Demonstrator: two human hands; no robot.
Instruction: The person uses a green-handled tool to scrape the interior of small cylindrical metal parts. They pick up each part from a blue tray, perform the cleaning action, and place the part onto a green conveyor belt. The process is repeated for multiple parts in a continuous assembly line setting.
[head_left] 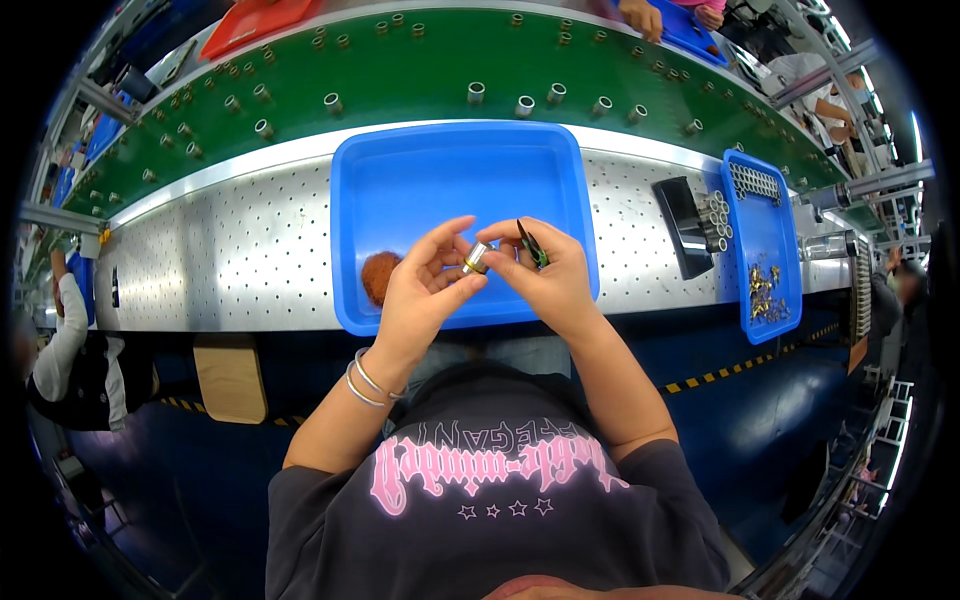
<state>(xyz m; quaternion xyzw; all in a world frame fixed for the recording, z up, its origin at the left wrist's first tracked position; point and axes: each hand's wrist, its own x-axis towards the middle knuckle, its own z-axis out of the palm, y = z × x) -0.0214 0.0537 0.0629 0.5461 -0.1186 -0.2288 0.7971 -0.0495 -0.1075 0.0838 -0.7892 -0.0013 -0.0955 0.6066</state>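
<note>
Hands: left hand point(425, 285), right hand point(545, 270) pinch metal cylinder point(477, 258) above blue tray point(352, 200) near edge.

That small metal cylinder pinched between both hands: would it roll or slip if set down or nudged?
The small metal cylinder looks round and smooth, so it would probably roll on the blue tray. Its shiny surface suggests a slippery grip; the left hand and right hand both steady it. Likely rigid.

A narrow blue tray point(765, 215) of brass parts point(763, 293) sits beside a green conveyor belt point(420, 70).
</note>
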